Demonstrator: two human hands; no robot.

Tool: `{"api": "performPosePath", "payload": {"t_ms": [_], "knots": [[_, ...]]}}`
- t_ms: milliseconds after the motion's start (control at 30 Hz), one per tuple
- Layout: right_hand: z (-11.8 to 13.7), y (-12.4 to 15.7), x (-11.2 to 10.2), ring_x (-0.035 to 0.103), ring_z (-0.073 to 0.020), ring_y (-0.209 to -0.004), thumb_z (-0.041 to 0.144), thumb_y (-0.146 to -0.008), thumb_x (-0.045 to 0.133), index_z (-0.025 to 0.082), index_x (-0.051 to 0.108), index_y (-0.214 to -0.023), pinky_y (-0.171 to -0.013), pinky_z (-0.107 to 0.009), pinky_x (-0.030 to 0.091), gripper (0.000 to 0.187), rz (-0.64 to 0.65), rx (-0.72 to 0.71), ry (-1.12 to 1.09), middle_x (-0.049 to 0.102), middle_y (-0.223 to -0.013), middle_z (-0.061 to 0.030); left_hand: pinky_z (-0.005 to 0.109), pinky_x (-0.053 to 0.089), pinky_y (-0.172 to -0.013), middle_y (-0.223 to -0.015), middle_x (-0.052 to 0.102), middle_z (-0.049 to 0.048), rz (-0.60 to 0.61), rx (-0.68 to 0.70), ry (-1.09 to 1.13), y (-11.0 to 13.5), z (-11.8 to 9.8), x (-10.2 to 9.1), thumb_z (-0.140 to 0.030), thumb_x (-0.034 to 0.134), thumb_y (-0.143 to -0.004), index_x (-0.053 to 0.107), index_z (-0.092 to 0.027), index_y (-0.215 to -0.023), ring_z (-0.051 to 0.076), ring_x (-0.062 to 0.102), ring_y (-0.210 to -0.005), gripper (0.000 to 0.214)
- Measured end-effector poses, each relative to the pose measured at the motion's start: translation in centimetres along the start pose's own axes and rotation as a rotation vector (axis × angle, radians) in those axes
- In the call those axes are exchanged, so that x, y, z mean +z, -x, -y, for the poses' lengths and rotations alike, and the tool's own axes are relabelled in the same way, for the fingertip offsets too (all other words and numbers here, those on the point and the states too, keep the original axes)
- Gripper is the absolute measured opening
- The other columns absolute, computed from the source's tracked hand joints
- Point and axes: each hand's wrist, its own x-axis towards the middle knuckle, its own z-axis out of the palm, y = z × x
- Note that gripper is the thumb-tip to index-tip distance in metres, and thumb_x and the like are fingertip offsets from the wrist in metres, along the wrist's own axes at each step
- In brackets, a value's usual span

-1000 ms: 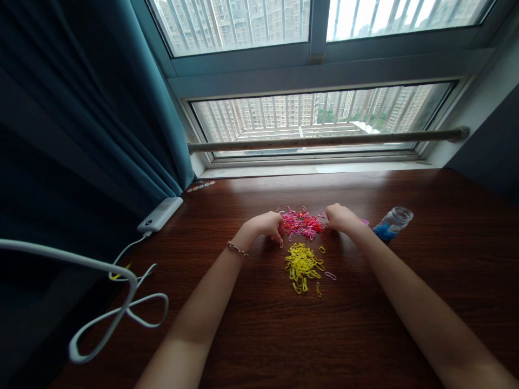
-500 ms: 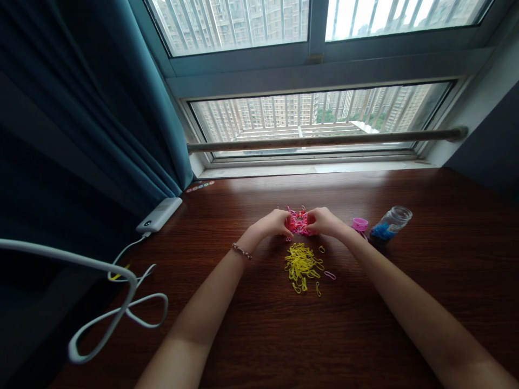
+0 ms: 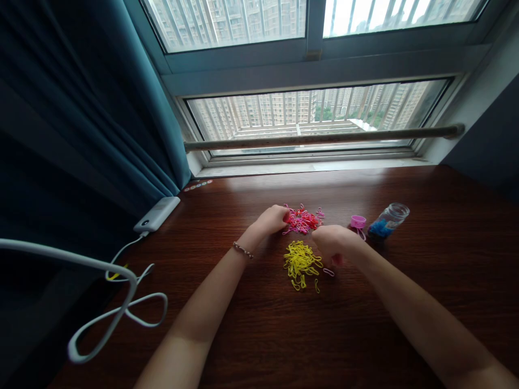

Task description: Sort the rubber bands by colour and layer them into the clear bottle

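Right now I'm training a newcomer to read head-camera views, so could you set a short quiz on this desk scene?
1. Multiple choice. What colour is the pile at the fingertips of the left hand?
A yellow
B pink and red
C green

2. True or false: the beaded bracelet is on the left wrist.

3. Short answer. Which of the hands is nearer the glass jar, and what colour shows inside it?

Key: 1 B. 2 True. 3 The right hand; blue.
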Motion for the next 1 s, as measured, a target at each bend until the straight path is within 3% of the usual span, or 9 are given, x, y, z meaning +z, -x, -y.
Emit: {"api": "performPosePath", "payload": {"t_ms": [233,400,500,600,700,867,1000], "knots": [[1.8,-0.5,0.6,0.065,-0.0289,-0.072,0.014,-0.040,0.079,0.013,0.067,-0.060,-0.064,-0.037,0.051,0.023,-0.121,0.052,0.252,0.065,-0.063,-0.0085,0.023,0.036,-0.059,-0.075,0.062,0.0050,-0.079,-0.112,-0.108,-0.2,1.0,-0.9,-0.022,0.057,-0.069,0.060,-0.016,-0.077,0.015,0.055,-0.067,0.011],[1.4,-0.4,0.7,0.065,-0.0256,-0.067,0.012,-0.040,0.079,0.013,0.067,-0.060,-0.063,-0.036,0.051,0.024,-0.132,0.042,0.312,0.065,-0.065,-0.0082,0.026,0.040,-0.063,-0.092,0.061,0.0127,-0.078,-0.252,-0.177,0.1,2.0,-1.4,-0.031,0.067,-0.062,0.056,-0.013,-0.091,0.023,0.058,-0.079,0.036],[1.3,-0.3,0.6,0.064,-0.0247,-0.065,0.013,-0.041,0.079,0.013,0.068,-0.064,-0.062,-0.035,0.052,0.026,-0.147,0.037,0.274,0.066,-0.066,-0.0084,0.027,0.042,-0.063,-0.092,0.061,0.0147,0.022,-0.300,-0.196,0.4,2.3,-1.3,-0.044,0.075,-0.049,0.055,-0.011,-0.092,0.026,0.058,-0.080,0.058],[1.5,-0.7,0.9,0.065,-0.0274,-0.068,0.011,-0.037,0.079,0.013,0.069,-0.076,-0.062,-0.037,0.051,0.041,-0.157,0.052,0.299,0.066,-0.075,-0.0115,0.026,0.042,-0.062,-0.094,0.060,0.0139,0.140,-0.278,-0.194,0.4,2.2,-0.9,-0.052,0.075,-0.041,0.055,-0.012,-0.092,0.025,0.058,-0.080,0.068],[1.9,-1.2,1.2,0.065,-0.0284,-0.071,0.011,-0.037,0.079,0.012,0.069,-0.083,-0.062,-0.038,0.051,0.047,-0.164,0.042,0.348,0.066,-0.079,-0.0134,0.025,0.041,-0.060,-0.090,0.061,0.0122,0.121,-0.230,-0.171,0.0,1.8,-0.5,-0.046,0.076,-0.044,0.058,-0.013,-0.086,0.023,0.058,-0.074,0.056],[1.1,-0.3,0.5,0.064,-0.0262,-0.066,0.010,-0.044,0.074,0.012,0.069,-0.070,-0.060,-0.035,0.051,0.026,-0.136,0.043,0.336,0.066,-0.068,-0.0099,0.024,0.040,-0.057,-0.071,0.063,0.0065,0.024,-0.097,-0.005,-0.5,1.3,0.0,-0.028,0.073,-0.054,0.060,-0.013,-0.068,0.018,0.056,-0.064,0.024],[-1.3,0.9,-0.8,0.064,-0.0212,-0.061,0.006,-0.052,0.064,0.009,0.067,-0.066,-0.055,-0.028,0.049,0.015,-0.196,0.047,0.202,0.066,-0.064,-0.0086,0.021,0.042,-0.057,-0.069,0.064,0.0022,0.013,-0.066,0.076,-0.7,2.0,0.4,-0.018,0.065,-0.064,0.063,-0.014,-0.075,0.013,0.058,-0.062,0.012]]}}
